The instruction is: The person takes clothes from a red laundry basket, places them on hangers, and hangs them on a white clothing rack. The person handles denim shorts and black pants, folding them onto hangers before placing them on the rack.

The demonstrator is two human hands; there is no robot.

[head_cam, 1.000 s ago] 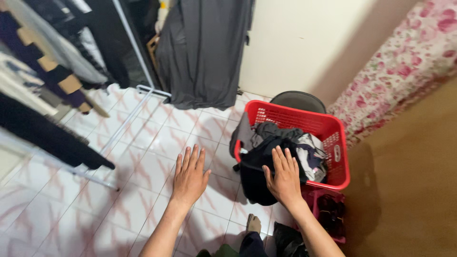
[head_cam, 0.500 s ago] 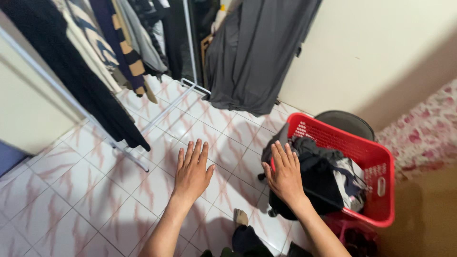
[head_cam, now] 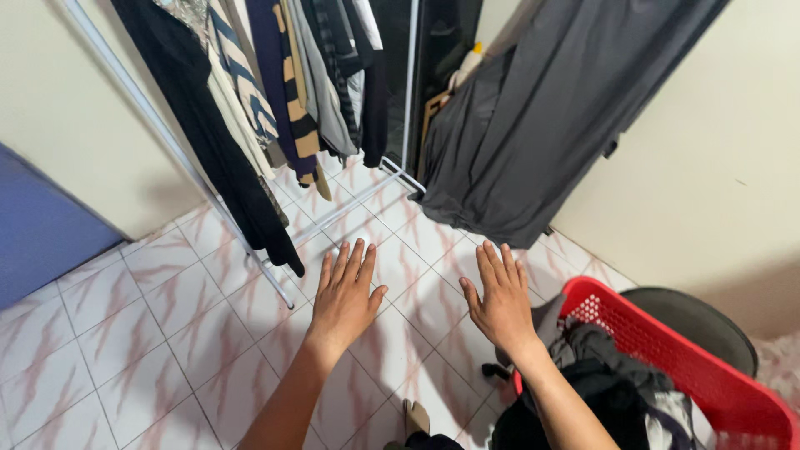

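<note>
No package, label, sign or screen shows anywhere in this view, from twelve o'clock round to six.
</note>
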